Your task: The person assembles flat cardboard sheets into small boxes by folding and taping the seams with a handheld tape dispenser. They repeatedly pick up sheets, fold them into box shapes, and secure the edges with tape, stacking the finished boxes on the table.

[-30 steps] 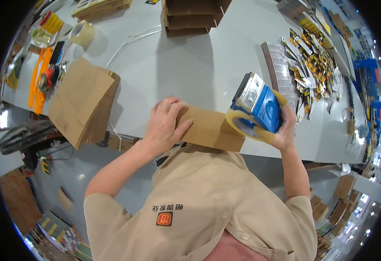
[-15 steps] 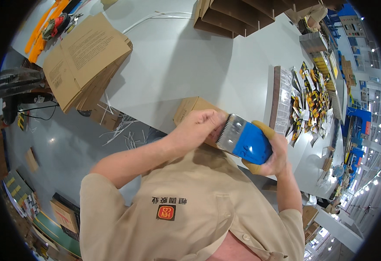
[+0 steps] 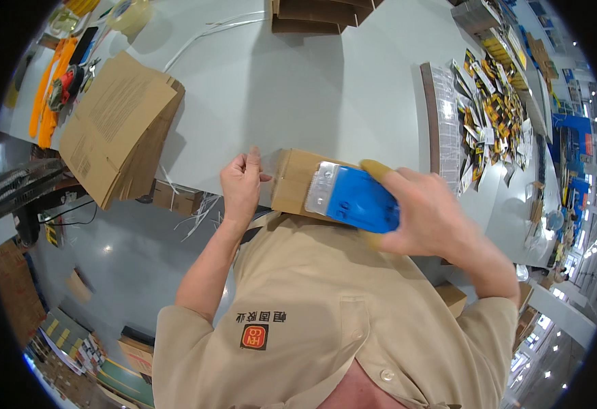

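A small brown carton (image 3: 291, 180) lies at the table's near edge, just in front of my body. My right hand (image 3: 421, 215), with yellow covers on its thumb and finger, grips a blue tape dispenser (image 3: 363, 198). The dispenser's toothed metal edge rests over the carton's top. My left hand (image 3: 242, 184) is closed just left of the carton, its fingertips by the carton's left end. A faint see-through strip of tape (image 3: 271, 161) shows between these fingers and the carton; its end is hard to make out.
A stack of flattened cartons (image 3: 118, 123) leans at the left edge of the table. Behind it lie orange straps (image 3: 48, 92) and a tape roll (image 3: 128, 15). A partitioned cardboard box (image 3: 305, 17) stands at the far side. Many yellow-black packets (image 3: 492, 116) lie at the right beside a long divider (image 3: 441, 123).
My left hand has moved left, from the dispenser's teeth to beyond the carton's left end. The dispenser in my right hand has shifted left and turned nearly level over the carton.
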Demonstrator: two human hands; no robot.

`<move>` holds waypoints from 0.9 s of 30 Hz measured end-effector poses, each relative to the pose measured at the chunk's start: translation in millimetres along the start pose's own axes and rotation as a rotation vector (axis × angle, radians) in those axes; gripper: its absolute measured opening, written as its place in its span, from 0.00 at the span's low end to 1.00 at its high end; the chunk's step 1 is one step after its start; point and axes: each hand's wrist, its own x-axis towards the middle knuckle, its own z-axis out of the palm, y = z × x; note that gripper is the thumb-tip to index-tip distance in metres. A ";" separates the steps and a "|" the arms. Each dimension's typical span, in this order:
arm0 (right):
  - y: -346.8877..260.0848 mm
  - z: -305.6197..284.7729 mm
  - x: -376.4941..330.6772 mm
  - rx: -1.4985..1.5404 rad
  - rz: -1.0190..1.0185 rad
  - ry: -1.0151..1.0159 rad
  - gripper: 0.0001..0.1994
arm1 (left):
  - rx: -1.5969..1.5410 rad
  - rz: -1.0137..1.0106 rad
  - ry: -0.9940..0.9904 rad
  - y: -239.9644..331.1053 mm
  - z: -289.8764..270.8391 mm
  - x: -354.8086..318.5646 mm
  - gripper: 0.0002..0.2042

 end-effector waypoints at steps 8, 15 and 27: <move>128.2 92.4 -63.3 0.110 0.091 0.129 0.37 | 0.279 0.139 -0.090 -10.6 2.0 7.7 0.24; 138.1 109.6 -4.3 -0.013 0.177 -0.260 0.32 | 0.820 0.257 -0.155 -9.5 2.8 16.5 0.16; 195.3 140.4 -87.3 0.605 0.705 0.552 0.30 | 0.692 0.601 -0.469 -0.4 -57.1 -49.1 0.48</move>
